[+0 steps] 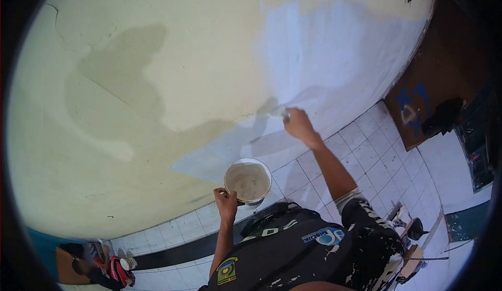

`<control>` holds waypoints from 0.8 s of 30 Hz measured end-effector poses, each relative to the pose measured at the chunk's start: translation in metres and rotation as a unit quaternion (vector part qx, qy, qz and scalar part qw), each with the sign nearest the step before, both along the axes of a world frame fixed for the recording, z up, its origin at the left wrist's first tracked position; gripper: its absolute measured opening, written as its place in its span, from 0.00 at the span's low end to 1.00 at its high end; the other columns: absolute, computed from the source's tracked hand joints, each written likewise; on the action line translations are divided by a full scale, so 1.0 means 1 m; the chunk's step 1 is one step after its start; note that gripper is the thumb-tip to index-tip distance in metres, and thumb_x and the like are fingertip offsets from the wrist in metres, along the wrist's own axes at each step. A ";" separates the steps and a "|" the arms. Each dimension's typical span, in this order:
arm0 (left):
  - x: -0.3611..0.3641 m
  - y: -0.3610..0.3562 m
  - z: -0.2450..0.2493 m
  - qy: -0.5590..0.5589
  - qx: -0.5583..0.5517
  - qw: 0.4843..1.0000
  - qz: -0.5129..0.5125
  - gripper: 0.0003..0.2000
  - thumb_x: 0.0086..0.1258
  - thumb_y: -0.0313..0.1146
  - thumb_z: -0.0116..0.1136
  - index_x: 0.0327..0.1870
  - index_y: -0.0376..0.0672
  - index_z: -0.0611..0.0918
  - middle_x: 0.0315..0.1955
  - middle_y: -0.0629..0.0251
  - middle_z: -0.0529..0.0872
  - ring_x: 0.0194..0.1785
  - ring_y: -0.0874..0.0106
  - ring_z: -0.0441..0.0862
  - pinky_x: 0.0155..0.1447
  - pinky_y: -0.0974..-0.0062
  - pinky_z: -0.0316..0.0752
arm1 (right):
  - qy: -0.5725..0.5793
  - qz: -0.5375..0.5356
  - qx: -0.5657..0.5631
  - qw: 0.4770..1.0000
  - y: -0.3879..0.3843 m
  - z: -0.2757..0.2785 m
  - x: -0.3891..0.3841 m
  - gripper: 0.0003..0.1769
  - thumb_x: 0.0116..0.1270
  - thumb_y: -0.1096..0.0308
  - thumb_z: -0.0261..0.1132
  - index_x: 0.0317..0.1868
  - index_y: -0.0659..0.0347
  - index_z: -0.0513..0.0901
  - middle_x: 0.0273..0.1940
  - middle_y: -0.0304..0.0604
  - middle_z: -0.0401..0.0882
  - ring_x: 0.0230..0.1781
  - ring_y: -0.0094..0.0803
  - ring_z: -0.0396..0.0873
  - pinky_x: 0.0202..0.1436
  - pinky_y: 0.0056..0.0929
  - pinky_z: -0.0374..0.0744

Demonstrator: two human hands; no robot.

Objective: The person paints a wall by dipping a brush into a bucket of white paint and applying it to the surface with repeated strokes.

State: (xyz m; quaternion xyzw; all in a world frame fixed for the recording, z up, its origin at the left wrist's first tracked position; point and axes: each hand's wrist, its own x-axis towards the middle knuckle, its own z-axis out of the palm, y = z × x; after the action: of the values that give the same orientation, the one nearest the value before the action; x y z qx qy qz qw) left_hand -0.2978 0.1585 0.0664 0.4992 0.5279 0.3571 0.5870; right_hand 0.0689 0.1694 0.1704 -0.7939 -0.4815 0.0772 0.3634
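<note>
My left hand (226, 205) is closed on the rim of a round white bucket (248, 181), which is tilted so that its pale, smeared inside shows. Up against the wall, my right hand (300, 125) grips a small brush-like tool (285, 114); its tip is blurred and cannot be made out well. Around the tool, the yellowish wall (209, 55) bears a pale bluish-white coat (314, 45), with a lower patch reaching left above the bucket. Shadows of my arm and the bucket fall on the wall.
White floor tiles (366, 155) run along the wall's foot. A brown board (444, 55) with blue marks stands at the right. Another person (107, 267) is low at the bottom left. Assorted items (410, 238) lie at the lower right.
</note>
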 end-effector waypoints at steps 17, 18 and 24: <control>0.002 0.010 -0.003 0.021 -0.003 0.999 -0.024 0.18 0.67 0.22 0.57 0.54 0.33 0.64 0.32 0.55 0.80 0.25 0.69 0.83 0.27 0.66 0.88 | -0.194 -0.011 0.320 0.927 0.019 0.093 -0.029 0.26 0.67 0.72 0.67 0.66 0.59 0.79 0.32 0.56 0.78 0.26 0.53 0.81 0.30 0.47 0.81; 0.004 0.009 -0.002 0.019 -0.002 1.000 -0.024 0.18 0.67 0.22 0.57 0.54 0.33 0.64 0.32 0.55 0.80 0.25 0.69 0.83 0.27 0.66 0.88 | -0.178 -0.008 0.303 0.936 0.017 0.054 -0.028 0.26 0.67 0.72 0.67 0.66 0.59 0.79 0.32 0.56 0.78 0.25 0.52 0.81 0.28 0.46 0.81; 0.008 0.010 -0.009 0.013 0.001 0.999 -0.033 0.19 0.67 0.23 0.57 0.54 0.33 0.63 0.33 0.52 0.81 0.27 0.67 0.85 0.29 0.65 0.89 | -0.084 0.030 0.128 0.988 -0.026 -0.099 -0.035 0.22 0.65 0.71 0.68 0.60 0.61 0.82 0.33 0.58 0.82 0.29 0.57 0.83 0.38 0.52 0.83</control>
State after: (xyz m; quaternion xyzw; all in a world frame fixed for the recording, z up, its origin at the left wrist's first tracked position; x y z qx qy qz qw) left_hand -0.2903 0.1689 0.0570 0.5216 0.5182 0.3314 0.5913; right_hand 0.0343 0.1431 0.0718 -0.7294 -0.5400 -0.0415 0.4180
